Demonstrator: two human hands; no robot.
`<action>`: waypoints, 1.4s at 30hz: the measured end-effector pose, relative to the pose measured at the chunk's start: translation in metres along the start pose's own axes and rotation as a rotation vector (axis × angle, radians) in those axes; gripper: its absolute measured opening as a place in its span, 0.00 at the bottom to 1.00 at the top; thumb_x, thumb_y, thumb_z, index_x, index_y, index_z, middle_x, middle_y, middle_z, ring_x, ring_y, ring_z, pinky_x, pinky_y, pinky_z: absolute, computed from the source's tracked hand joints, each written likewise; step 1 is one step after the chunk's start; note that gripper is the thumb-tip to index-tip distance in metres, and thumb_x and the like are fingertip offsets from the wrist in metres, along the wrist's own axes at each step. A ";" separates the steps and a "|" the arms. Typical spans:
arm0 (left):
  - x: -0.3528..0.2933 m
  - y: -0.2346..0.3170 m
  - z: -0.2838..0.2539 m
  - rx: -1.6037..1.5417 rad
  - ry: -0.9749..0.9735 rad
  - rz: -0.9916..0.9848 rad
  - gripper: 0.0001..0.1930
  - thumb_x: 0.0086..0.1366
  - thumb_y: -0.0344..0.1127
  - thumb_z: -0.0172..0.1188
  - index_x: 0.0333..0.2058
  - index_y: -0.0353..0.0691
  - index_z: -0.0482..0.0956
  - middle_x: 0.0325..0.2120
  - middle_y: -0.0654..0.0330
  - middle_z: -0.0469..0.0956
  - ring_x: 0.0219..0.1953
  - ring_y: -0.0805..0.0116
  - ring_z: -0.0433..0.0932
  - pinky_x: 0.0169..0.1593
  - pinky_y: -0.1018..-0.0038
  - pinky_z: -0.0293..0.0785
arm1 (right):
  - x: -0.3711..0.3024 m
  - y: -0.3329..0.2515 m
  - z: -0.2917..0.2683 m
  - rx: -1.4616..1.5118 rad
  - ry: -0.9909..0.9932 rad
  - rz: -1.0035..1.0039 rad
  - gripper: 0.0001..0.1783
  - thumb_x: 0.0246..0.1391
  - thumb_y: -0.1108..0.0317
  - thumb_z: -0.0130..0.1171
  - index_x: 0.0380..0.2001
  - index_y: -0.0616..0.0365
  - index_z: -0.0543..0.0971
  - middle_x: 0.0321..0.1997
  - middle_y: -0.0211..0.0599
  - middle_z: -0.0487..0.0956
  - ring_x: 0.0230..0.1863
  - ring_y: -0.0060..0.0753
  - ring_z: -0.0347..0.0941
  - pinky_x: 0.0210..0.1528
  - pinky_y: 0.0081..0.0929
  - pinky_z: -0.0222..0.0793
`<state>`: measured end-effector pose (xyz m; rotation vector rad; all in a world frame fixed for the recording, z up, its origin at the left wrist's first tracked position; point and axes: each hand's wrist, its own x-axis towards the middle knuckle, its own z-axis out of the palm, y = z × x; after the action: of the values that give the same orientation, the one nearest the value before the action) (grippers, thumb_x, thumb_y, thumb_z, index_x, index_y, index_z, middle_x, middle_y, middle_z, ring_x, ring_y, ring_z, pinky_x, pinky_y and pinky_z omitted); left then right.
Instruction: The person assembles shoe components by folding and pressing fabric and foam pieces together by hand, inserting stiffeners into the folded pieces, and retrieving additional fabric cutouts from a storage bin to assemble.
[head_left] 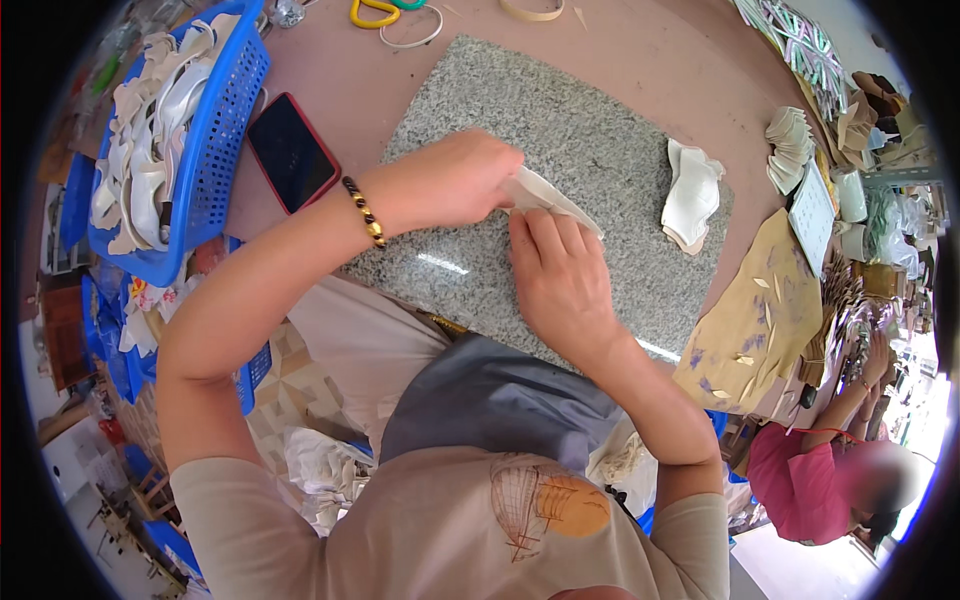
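Note:
A narrow white leather-like piece [543, 196] lies between my two hands, just above a speckled grey stone slab [500, 95]. My left hand [462, 180], with a beaded bracelet at its wrist, is closed on the piece's left end. The fingers of my right hand [562, 275] are bent and pressed along its lower edge, farther right. How the fingertips and thumbs sit is partly hidden. On the slab's right side rests a small stack of similar white pieces [691, 195].
At left stands a blue basket [225, 120] full of cut pieces, beside a red-cased phone [293, 152]. Yellow scissors handles [375, 12] lie at the far edge. Brown paper [755, 320] with scraps is at right. A co-worker in pink [800, 480] sits at lower right.

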<state>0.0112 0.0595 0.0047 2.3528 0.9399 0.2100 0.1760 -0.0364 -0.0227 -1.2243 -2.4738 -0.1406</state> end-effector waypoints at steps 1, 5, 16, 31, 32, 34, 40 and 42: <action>0.001 0.002 0.003 0.093 0.062 0.039 0.08 0.51 0.29 0.60 0.24 0.32 0.71 0.20 0.46 0.74 0.27 0.47 0.75 0.30 0.59 0.69 | 0.001 0.000 0.000 0.002 -0.003 0.001 0.19 0.41 0.71 0.49 0.39 0.70 0.73 0.37 0.42 0.70 0.38 0.37 0.66 0.40 0.31 0.63; 0.005 0.006 0.012 0.199 0.104 0.064 0.08 0.51 0.29 0.60 0.23 0.32 0.70 0.21 0.46 0.74 0.27 0.47 0.75 0.30 0.58 0.69 | 0.008 0.000 -0.004 0.002 -0.030 0.007 0.17 0.39 0.72 0.50 0.36 0.68 0.74 0.33 0.40 0.69 0.37 0.37 0.66 0.39 0.29 0.63; -0.009 0.001 0.015 0.024 0.163 -0.123 0.08 0.53 0.29 0.59 0.24 0.32 0.69 0.23 0.47 0.75 0.28 0.45 0.74 0.31 0.60 0.69 | 0.011 -0.003 0.000 -0.001 -0.100 0.019 0.21 0.40 0.73 0.51 0.40 0.70 0.73 0.32 0.37 0.68 0.36 0.34 0.67 0.37 0.30 0.64; -0.006 0.009 -0.004 -0.526 -0.110 -0.690 0.14 0.58 0.33 0.60 0.27 0.34 0.63 0.15 0.56 0.73 0.13 0.72 0.73 0.11 0.78 0.66 | 0.012 -0.014 0.006 -0.165 -0.159 0.058 0.16 0.40 0.68 0.53 0.34 0.65 0.78 0.41 0.43 0.69 0.42 0.37 0.62 0.41 0.30 0.59; -0.008 0.010 -0.004 -0.524 -0.110 -0.692 0.14 0.58 0.33 0.60 0.27 0.34 0.63 0.15 0.56 0.73 0.13 0.72 0.73 0.11 0.78 0.66 | 0.011 -0.013 0.005 -0.177 -0.159 0.042 0.16 0.40 0.68 0.53 0.33 0.65 0.78 0.41 0.43 0.69 0.42 0.37 0.62 0.41 0.30 0.59; -0.011 0.011 -0.007 -0.441 -0.070 -0.724 0.16 0.54 0.33 0.63 0.28 0.34 0.63 0.14 0.56 0.73 0.14 0.65 0.73 0.17 0.72 0.69 | 0.012 -0.011 0.004 -0.192 -0.152 0.025 0.16 0.39 0.67 0.53 0.33 0.64 0.78 0.41 0.43 0.69 0.43 0.37 0.62 0.41 0.30 0.59; -0.028 0.001 0.014 0.062 0.422 -0.088 0.18 0.49 0.36 0.67 0.27 0.38 0.63 0.24 0.58 0.69 0.27 0.60 0.68 0.31 0.68 0.64 | 0.009 0.004 0.007 -0.109 -0.014 -0.017 0.14 0.38 0.68 0.53 0.30 0.64 0.78 0.40 0.42 0.71 0.40 0.36 0.65 0.39 0.27 0.61; -0.031 0.003 0.022 0.121 0.483 0.097 0.15 0.48 0.36 0.66 0.28 0.39 0.68 0.31 0.59 0.71 0.35 0.60 0.70 0.40 0.68 0.65 | 0.006 0.012 0.001 0.081 -0.066 -0.013 0.11 0.38 0.70 0.53 0.28 0.62 0.78 0.37 0.40 0.74 0.38 0.36 0.70 0.37 0.28 0.65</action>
<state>-0.0023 0.0273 -0.0094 2.5117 1.0791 0.8090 0.1819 -0.0246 -0.0222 -1.1979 -2.5176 -0.0027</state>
